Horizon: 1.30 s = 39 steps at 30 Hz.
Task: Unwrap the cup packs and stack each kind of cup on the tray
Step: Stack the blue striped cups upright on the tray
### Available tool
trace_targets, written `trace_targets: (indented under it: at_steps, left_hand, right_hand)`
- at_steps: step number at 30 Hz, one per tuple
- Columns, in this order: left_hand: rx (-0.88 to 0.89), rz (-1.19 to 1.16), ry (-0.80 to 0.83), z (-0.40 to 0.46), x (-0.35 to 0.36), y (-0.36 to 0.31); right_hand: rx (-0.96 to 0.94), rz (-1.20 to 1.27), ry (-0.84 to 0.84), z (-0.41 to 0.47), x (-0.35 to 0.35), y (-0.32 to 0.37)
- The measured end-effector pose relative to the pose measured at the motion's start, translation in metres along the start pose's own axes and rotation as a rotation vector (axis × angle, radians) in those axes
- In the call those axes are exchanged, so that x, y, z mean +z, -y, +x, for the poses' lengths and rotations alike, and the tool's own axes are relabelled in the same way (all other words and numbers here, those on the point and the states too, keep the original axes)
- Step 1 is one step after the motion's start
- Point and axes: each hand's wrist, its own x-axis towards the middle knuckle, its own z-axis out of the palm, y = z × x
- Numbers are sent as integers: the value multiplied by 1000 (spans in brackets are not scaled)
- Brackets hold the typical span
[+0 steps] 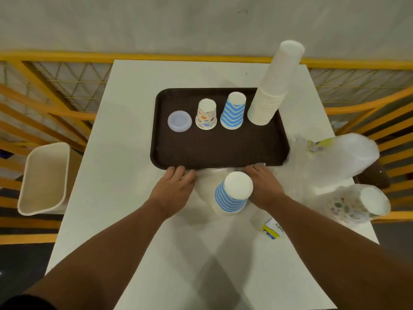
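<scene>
A: Tray [220, 151] sat mid-table [125, 153]. Far row, left to right: clear lid [179, 121], patterned cup [206, 117], blue zigzag cup [233, 111], tall white stack [273, 86].

B: Hands?

A: Left hand [173, 185] lay flat at the tray's near rim, fingers relaxed, holding nothing. Right hand [264, 186] reached beside the blue striped stack [232, 193]; couldn't tell its fingers.

B: Packs?

A: Patterned pack [357, 203] near right, loose wrap [339, 155] beside the tray.
</scene>
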Motion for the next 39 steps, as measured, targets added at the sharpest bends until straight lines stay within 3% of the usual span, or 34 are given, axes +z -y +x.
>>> trace_targets:
  at_steps: [6, 10, 12, 16, 20, 22, 25, 28, 32, 35, 39]
  left_hand:
    - [-290, -239, 188, -1, 4, -9]
    - [-243, -152, 302, -9, 13, -14]
    - [-232, -155, 305, -14, 13, -13]
    - [-164, -169, 280, -19, 6, -9]
    - [-163, -238, 44, -21, -8, -7]
    - [-206, -405, -23, -20, -20, -12]
    - [-274, -777, 45, -18, -37, -25]
    - [-316, -1117, 3, -3, -51, -52]
    - [-537, -1462, -35, 13, -58, -82]
    - [-646, -1618, -25, 16, -58, -79]
    - [-726, -1796, 8, 11, -65, -63]
  right_hand:
    - [155, 92, 170, -7, 12, -2]
    - [155, 27, 213, -12, 18, -4]
    - [166, 73, 205, -15, 18, -4]
    - [159, 178, 2, -17, 13, -6]
    - [121, 258, -112, -20, 3, -6]
    - [127, 312, -93, -25, -3, -3]
    - [178, 402, 53, -37, -12, 4]
    - [151, 487, 154, -43, -15, 16]
    - [172, 654, 204, -43, -15, 39]
    - [217, 816, 129, -40, -8, 57]
    - [424, 1055, -5, -26, -6, 96]
